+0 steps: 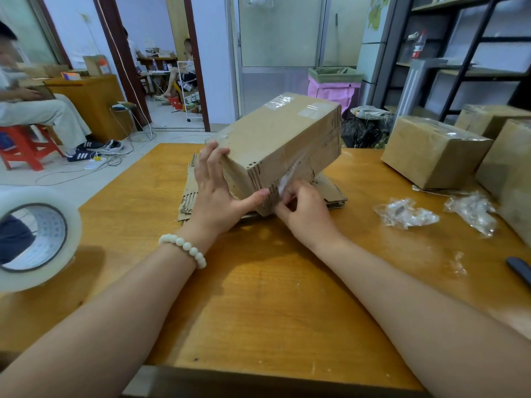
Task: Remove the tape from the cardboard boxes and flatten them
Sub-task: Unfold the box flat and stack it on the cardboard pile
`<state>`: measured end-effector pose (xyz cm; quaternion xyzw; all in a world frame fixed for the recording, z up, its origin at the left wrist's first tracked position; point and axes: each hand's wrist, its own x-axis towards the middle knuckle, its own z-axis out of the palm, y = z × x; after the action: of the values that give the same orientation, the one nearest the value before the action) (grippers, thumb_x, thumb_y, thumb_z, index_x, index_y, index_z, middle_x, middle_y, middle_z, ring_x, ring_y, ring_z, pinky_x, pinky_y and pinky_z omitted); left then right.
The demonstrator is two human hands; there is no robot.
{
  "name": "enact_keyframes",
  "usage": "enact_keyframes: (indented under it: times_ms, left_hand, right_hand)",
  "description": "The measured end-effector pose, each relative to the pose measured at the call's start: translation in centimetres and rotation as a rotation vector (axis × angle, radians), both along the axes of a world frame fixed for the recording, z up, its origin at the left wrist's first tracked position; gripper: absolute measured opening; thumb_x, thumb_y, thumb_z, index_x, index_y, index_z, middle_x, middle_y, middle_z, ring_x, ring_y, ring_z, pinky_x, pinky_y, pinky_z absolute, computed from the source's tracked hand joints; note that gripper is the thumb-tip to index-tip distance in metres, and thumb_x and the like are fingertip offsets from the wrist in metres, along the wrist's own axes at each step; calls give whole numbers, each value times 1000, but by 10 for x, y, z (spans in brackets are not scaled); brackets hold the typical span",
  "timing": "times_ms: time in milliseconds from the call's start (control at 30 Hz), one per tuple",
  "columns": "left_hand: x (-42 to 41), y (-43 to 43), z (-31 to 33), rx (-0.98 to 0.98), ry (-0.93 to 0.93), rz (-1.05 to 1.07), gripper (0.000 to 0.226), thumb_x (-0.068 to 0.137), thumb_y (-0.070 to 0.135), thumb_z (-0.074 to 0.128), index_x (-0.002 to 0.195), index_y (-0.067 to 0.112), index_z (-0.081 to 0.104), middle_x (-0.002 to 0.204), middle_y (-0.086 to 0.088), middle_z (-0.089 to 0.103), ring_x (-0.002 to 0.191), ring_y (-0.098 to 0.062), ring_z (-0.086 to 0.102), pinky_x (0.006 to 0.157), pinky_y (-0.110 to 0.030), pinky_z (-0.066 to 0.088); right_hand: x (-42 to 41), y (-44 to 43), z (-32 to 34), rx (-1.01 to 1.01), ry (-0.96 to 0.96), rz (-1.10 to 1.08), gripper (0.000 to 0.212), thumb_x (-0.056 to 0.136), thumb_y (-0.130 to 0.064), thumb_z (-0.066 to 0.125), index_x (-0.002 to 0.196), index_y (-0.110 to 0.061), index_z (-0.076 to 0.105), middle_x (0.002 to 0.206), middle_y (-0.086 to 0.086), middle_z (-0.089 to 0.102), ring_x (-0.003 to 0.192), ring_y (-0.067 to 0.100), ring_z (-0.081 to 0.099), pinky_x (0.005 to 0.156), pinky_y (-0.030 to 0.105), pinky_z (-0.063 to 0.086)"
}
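A sealed brown cardboard box (283,139) stands tilted at the middle of the wooden table (258,297), its near corner resting on a stack of flattened cardboard (191,193). My left hand (217,193) grips the box's near left end, fingers on its side and thumb under the corner. My right hand (301,209) pinches the loose end of a clear tape strip (290,175) running along the box's near face seam. Other patches of clear tape shine on the box's top.
A big roll of clear tape (34,238) sits at the table's left edge. Two crumpled wads of tape (405,214) (474,209) lie right of my hands. Sealed boxes (434,152) stand at the right. A dark handle (520,270) pokes in at the right edge. A seated person (37,110) is at far left.
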<state>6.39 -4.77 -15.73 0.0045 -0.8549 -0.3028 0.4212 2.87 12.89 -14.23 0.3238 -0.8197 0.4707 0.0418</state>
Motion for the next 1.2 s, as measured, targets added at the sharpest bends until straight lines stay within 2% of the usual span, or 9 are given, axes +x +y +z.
enact_keyframes:
  times_ms: [167,300,433,667,800,900,1000,1100,1200]
  left_hand:
    - [0,-2,-1,13,36,-35,83,63,83,58,123,36,25,148,-17,21,139,-21,13,113,-31,15]
    - [-1,0,-1,9,18,-43,82,63,80,60,123,37,25,150,-16,19,140,-19,11,114,-31,14]
    - [-1,0,-1,34,-26,-74,80,63,72,63,124,39,22,153,-14,14,140,-15,8,110,-14,8]
    - [2,5,2,241,-47,-137,127,53,91,56,145,23,1,158,-12,-11,146,-16,-7,113,-7,4]
    - [-1,0,2,484,-157,-197,129,48,86,70,141,53,-13,161,-9,2,148,-29,13,117,-54,27]
    - [2,-1,7,567,-188,-220,134,47,81,76,143,52,-12,158,-8,18,138,-28,38,108,-56,39]
    - [3,3,11,606,-170,-243,136,49,77,75,149,40,-8,155,-5,23,129,-14,47,100,-37,49]
    - [5,7,16,641,-142,-276,120,58,64,65,152,33,-3,149,-3,31,95,14,52,68,-4,46]
    - [10,10,18,632,-165,-285,121,59,68,58,153,31,-8,155,-2,26,106,7,49,77,-6,43]
  right_hand:
    - [-3,4,-4,-72,-149,86,17,88,-20,66,86,-25,49,94,-4,52,88,10,53,77,17,43]
    - [-8,1,-4,-23,-213,5,17,88,-31,65,93,-19,54,86,-8,55,81,5,50,66,15,37]
    - [-8,0,-5,57,-113,37,12,94,-29,57,90,-18,59,84,-7,55,80,8,49,63,15,33]
    - [-5,1,3,-116,-34,131,13,97,-18,50,88,-25,56,92,-4,55,90,13,53,79,25,43]
    - [-3,0,9,-178,-42,150,12,95,-12,51,94,-3,58,96,13,59,88,25,55,78,34,47]
    - [-5,2,9,-201,-5,150,19,89,-12,55,88,6,54,88,23,56,77,30,52,69,38,45]
    - [-4,5,13,-239,24,147,19,81,-12,58,68,-6,45,66,11,45,59,12,39,55,25,36]
    - [0,6,15,-272,67,126,27,79,-13,58,63,-19,38,61,-4,39,54,4,35,51,14,32]
    - [2,6,12,-273,96,108,31,88,-12,63,66,-20,42,63,-7,43,57,3,41,55,14,36]
